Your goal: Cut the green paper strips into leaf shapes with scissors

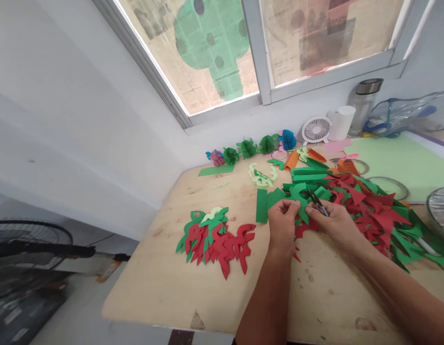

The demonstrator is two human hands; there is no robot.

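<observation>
1. Your left hand (280,226) is right of centre in the frame, thumb and forefinger pinched together on the lower left edge of a green paper piece (300,192).
2. Paper relative to fingers: most of it stands out above and to the right of your left fingertips; a narrow tail drops into the gap between your two hands.
3. Your right hand (335,223) is just right of that gap, fingers closed around the handles of the scissors (318,205). Thumb lies near the paper's tail; whether it touches, you cannot tell from this view.
4. Scissor blades point to the upper left, close beside the paper's right side. Blade opening too small to judge.
5. Left of your hands, centre of the frame: a heap of red and green cut-outs (222,245) on the wooden counter (153,292), well apart from your fingers.
6. Just beyond your left hand, a dark green paper rectangle (261,206) lies flat.
7. Right of the frame, around and beyond your right hand: a loose spread of red and green scraps (372,206).
8. Along the wall, upper centre: a row of paper figures (248,149); farther right, a small white fan (317,130).
</observation>
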